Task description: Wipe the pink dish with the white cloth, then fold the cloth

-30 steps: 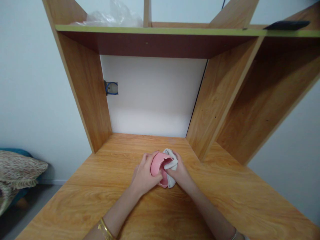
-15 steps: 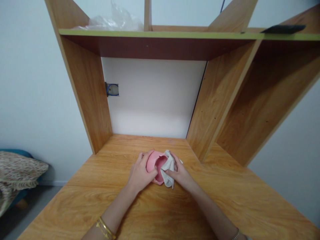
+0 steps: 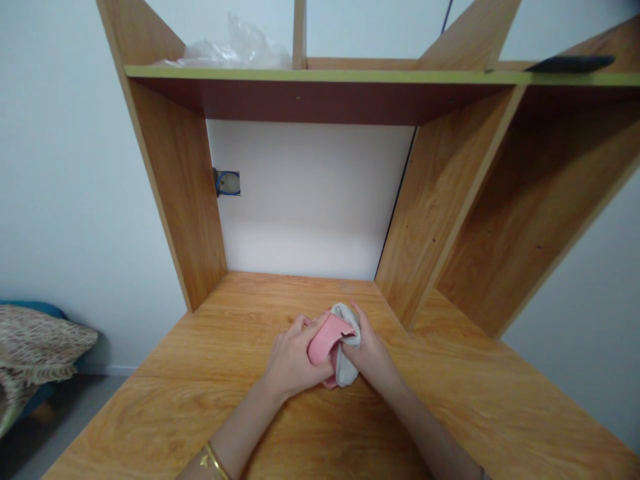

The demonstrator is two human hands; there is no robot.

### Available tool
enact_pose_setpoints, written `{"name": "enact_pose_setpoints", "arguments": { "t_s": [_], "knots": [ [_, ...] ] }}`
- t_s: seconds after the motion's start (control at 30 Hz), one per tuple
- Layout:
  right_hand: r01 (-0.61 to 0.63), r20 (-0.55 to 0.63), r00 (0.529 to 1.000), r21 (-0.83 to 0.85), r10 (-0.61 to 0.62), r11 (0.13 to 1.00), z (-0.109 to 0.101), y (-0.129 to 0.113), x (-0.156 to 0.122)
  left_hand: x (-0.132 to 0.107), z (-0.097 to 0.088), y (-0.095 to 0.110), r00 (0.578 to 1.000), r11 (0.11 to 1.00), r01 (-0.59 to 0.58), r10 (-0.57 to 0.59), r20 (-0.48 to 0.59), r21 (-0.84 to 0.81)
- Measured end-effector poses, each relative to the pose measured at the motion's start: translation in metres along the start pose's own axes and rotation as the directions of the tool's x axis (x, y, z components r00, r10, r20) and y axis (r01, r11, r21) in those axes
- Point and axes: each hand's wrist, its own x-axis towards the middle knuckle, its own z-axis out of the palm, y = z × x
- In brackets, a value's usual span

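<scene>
Between my hands, over the wooden desk [image 3: 200, 400], is a pink hollow container [image 3: 325, 339] with a notched rim, its opening tilted to the right. My left hand [image 3: 296, 357] is closed around its left side, the thumb at the lower edge. A pale grey cloth [image 3: 346, 370] is bunched in my right hand [image 3: 371, 350] and pressed over the rim, partly into the opening. The right fingers are partly hidden behind the cloth, and most of the container's inside is covered.
A shelf unit rises behind the desk, with a side panel [image 3: 175, 193] and an upright divider [image 3: 440, 207]. Clear plastic wrap [image 3: 235, 50] and a dark flat object [image 3: 573, 64] lie on the upper shelf. A socket hole [image 3: 229, 183] shows in the back panel. A patterned blanket [image 3: 40, 347] is at left.
Both hands and the container have shifted slightly right. The container has turned so its opening shows less, and the cloth now wraps more tightly over the rim.
</scene>
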Motion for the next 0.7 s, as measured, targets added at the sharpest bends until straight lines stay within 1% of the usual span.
{"name": "enact_pose_setpoints", "arguments": {
  "t_s": [0.1,0.17,0.2,0.3,0.4,0.5,0.6,0.7],
  "knots": [
    [-0.042,-0.004,0.999,-0.187,0.042,0.981,-0.011,-0.010,-0.002,0.000,-0.001,0.001,0.999,1.000,0.016,-0.016,0.028,-0.015],
    [-0.023,-0.015,1.000,-0.248,0.020,0.968,-0.015,-0.013,-0.003,0.000,-0.001,0.002,0.999,1.000,0.007,-0.006,0.039,-0.029],
    [-0.004,-0.013,1.000,-0.252,0.001,0.968,-0.015,-0.013,-0.003,-0.001,-0.001,0.003,0.999,0.999,-0.001,0.003,0.039,-0.035],
    [0.054,0.003,0.998,-0.194,-0.055,0.980,-0.014,-0.010,-0.002,-0.003,0.000,0.006,0.999,0.999,0.011,-0.010,0.034,-0.033],
    [0.054,-0.017,0.998,-0.091,-0.056,0.994,-0.013,-0.006,-0.001,-0.004,0.003,0.005,0.999,0.998,0.044,-0.043,0.020,-0.048],
    [-0.032,-0.058,0.998,-0.009,0.031,0.999,-0.011,-0.003,0.001,-0.005,0.005,0.000,0.999,0.991,0.035,-0.037,-0.017,-0.128],
    [-0.125,-0.138,0.981,0.072,0.134,0.990,-0.007,0.000,0.004,-0.004,0.008,-0.003,0.996,0.972,0.035,-0.052,-0.066,-0.231],
    [-0.135,-0.232,0.954,0.228,0.188,0.964,-0.003,0.000,0.007,-0.005,0.012,-0.001,0.994,0.951,0.043,-0.072,-0.081,-0.307]
  ]
}}
